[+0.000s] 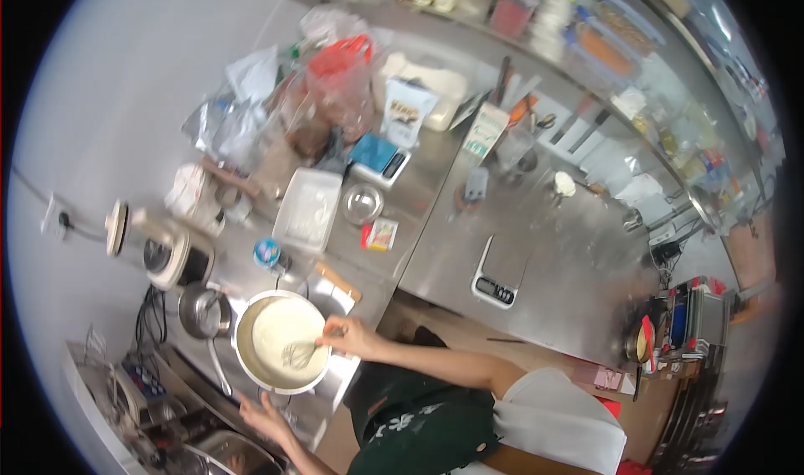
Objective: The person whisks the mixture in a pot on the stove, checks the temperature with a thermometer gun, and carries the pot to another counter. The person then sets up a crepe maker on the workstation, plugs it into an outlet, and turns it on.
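Observation:
A large round pot (243,349) with pale, creamy liquid inside stands on the steel counter at the lower left. My right hand (350,338) is closed around the handle of a wire whisk (298,356) at the pot's right side, and the whisk's wires dip into the liquid. Below the pot, my left hand (266,418) has its fingers apart, with nothing seen in it. A saucepan (203,309) sits just left of the pot, its handle running down beside it. A wooden-handled tool (338,281) lies above the pot.
Behind the pot are a blue-lidded jar (267,254), a white tray (306,210), a metal bowl (363,203) and a blue-topped scale (378,159). Another scale (496,288) and a carton (486,131) stand on the right table. A blender-like appliance (172,249) is at far left.

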The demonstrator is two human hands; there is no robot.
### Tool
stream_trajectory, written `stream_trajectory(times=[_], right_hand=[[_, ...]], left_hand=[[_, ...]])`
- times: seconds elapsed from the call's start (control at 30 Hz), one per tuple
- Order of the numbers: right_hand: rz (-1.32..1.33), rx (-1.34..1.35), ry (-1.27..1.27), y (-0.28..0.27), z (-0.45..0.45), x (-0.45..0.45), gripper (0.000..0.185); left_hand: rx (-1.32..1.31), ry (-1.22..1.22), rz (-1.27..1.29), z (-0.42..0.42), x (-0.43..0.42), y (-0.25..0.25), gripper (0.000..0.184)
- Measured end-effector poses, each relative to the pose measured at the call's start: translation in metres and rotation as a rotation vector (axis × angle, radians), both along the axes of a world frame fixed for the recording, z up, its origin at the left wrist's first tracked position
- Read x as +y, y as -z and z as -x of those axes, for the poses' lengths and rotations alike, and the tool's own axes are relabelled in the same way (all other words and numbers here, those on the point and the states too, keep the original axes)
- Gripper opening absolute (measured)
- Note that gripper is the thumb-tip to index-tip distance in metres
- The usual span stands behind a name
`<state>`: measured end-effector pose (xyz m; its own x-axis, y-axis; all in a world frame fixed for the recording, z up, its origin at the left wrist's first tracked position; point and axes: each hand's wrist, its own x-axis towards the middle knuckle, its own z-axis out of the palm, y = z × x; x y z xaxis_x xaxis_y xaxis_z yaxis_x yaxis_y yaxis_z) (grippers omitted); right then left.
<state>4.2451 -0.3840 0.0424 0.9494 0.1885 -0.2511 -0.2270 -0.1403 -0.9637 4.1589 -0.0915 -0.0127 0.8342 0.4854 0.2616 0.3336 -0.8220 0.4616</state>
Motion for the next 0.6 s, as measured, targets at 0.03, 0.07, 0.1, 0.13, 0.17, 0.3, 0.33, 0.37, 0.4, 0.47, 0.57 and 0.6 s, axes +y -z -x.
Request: stream_trajectory(times=[0.03, 0.07, 0.1, 0.13, 0.17, 0.3, 0.33, 0.37, 0.4, 0.47, 0.57, 0.6], right_hand=[[-0.042, -0.007, -0.009, 0.005, -0.001, -0.005, 0.025], [-0.076, 0.007, -0.058, 0.008, -0.001, -0.01, 0.026], [-0.108, 0.023, -0.115, 0.008, -0.004, -0.019, 0.028], [-0.067, 0.035, -0.226, -0.002, -0.009, -0.035, 0.031], [-0.026, 0.052, -0.339, -0.01, -0.012, -0.053, 0.035], [-0.131, 0.086, -0.252, 0.014, -0.071, -0.167, 0.046], [-0.04, 0.019, -0.139, -0.029, -0.095, -0.212, 0.042], [0.181, -0.307, -0.019, -0.06, -0.125, -0.255, 0.031], [0.423, -0.365, 0.158, -0.096, -0.151, -0.299, 0.022], [0.714, -0.842, 0.72, -0.17, -0.216, -0.374, 0.009], [1.331, -1.304, 0.846, -0.3, -0.282, -0.479, 0.028], [1.497, -1.332, 0.861, -0.329, -0.295, -0.497, 0.028]], left_hand=[[-0.039, 0.001, 0.019, -0.01, -0.012, -0.017, 0.057], [-0.052, 0.006, 0.017, -0.021, -0.027, -0.033, 0.057], [-0.062, 0.006, 0.015, -0.031, -0.042, -0.046, 0.057], [-0.102, 0.037, -0.014, -0.043, -0.053, -0.054, 0.056], [-0.139, 0.064, -0.045, -0.052, -0.063, -0.061, 0.055], [-0.26, 0.16, -0.14, -0.079, -0.109, -0.103, 0.035], [-0.297, 0.152, -0.107, -0.082, -0.117, -0.109, 0.026], [-0.278, 0.135, -0.125, -0.084, -0.116, -0.11, 0.017], [-0.346, 0.157, -0.198, -0.086, -0.125, -0.125, 0.025], [-0.445, 0.175, -0.279, -0.084, -0.141, -0.147, 0.036], [-0.342, 0.086, -0.287, -0.071, -0.157, -0.16, 0.034], [-0.369, 0.089, -0.254, -0.068, -0.166, -0.163, 0.031]])
